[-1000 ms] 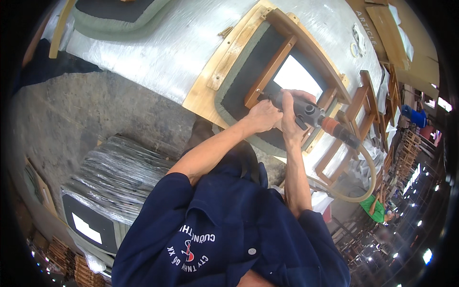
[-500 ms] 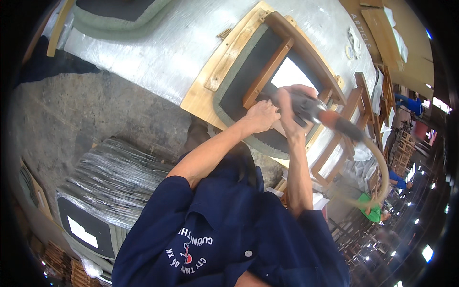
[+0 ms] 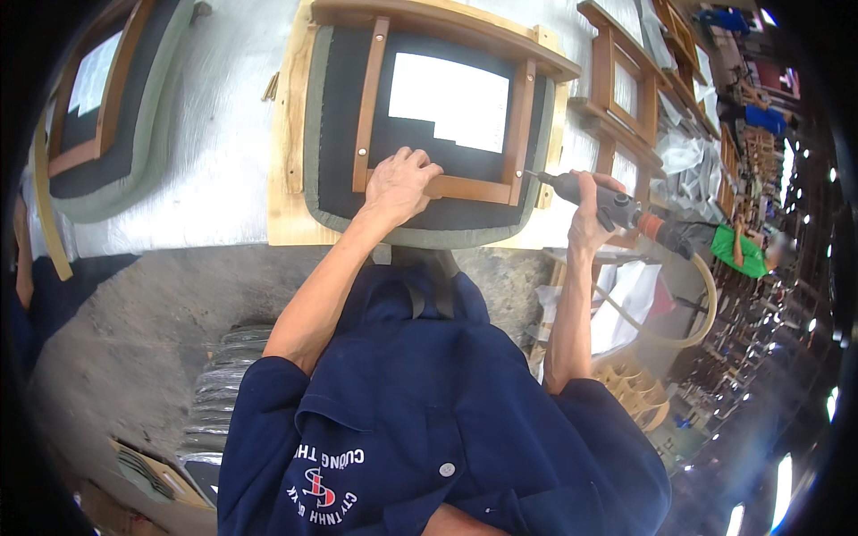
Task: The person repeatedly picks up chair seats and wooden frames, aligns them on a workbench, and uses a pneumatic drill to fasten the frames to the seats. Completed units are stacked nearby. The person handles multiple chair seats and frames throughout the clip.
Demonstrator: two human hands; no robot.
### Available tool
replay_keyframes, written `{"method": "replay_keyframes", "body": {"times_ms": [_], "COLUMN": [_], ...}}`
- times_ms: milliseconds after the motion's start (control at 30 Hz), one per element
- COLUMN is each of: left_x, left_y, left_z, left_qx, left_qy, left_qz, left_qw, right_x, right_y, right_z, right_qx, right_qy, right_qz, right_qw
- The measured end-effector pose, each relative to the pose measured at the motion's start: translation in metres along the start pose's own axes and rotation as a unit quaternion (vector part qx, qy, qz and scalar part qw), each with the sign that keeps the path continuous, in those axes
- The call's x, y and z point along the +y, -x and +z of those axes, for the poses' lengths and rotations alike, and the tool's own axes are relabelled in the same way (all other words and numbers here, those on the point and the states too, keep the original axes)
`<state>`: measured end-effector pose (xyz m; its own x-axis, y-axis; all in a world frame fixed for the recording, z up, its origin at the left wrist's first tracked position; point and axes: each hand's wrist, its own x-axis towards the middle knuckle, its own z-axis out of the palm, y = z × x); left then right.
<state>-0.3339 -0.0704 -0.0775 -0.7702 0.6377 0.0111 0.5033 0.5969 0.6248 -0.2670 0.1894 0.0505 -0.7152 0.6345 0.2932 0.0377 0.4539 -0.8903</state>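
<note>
A brown wooden frame (image 3: 365, 107) lies over the dark underside of an upholstered seat (image 3: 341, 121) with a grey-green edge. My left hand (image 3: 399, 186) is at the frame's near left corner, its fingers curled over the near rail. My right hand (image 3: 590, 210) grips an air screwdriver (image 3: 617, 205) with a black body, an orange collar and a beige hose (image 3: 713, 299). Its thin bit points left, close to the near right corner of the frame; whether it touches cannot be made out. A white paper sheet (image 3: 451, 98) lies on the underside between the rails.
Beneath the seat is a light wooden board (image 3: 288, 125) on a plastic-covered table (image 3: 219, 170). Small screws (image 3: 271, 87) lie left of it. Another framed seat (image 3: 134, 147) and a person's arm (image 3: 24, 255) are at far left. More wooden frames (image 3: 626, 85) stand at right.
The screwdriver has moved from the frame's near left corner to its near right corner with my right hand. My left hand stays near the left corner. The view has turned.
</note>
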Motion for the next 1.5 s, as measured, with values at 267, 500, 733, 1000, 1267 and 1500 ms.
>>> {"method": "replay_keyframes", "body": {"times_ms": [267,500,733,1000,1267,1500], "left_x": [0.007,0.009,0.014,0.032,0.032,0.033], "left_y": [-0.003,-0.005,-0.007,-0.018,-0.021,-0.024], "left_z": [-0.006,-0.005,-0.009,0.008,0.006,0.006], "left_qx": [0.010,0.016,-0.002,0.001,-0.012,-0.023], "left_qy": [-0.013,-0.011,-0.023,-0.007,0.012,0.007], "left_qz": [-0.004,-0.007,-0.012,0.002,-0.015,-0.012], "left_qw": [1.000,1.000,1.000,1.000,1.000,1.000], "right_x": [0.026,0.021,0.014,0.011,-0.010,0.006], "right_y": [0.003,0.004,-0.016,-0.021,-0.032,-0.121], "right_z": [0.000,-0.003,0.007,0.008,-0.013,0.040], "right_qx": [0.010,-0.011,-0.148,-0.170,-0.224,-0.034], "right_qy": [-0.030,-0.025,0.050,0.037,0.073,-0.085], "right_qz": [0.033,0.038,0.005,-0.029,-0.109,-0.056], "right_qw": [0.999,0.999,0.988,0.984,0.966,0.994]}}
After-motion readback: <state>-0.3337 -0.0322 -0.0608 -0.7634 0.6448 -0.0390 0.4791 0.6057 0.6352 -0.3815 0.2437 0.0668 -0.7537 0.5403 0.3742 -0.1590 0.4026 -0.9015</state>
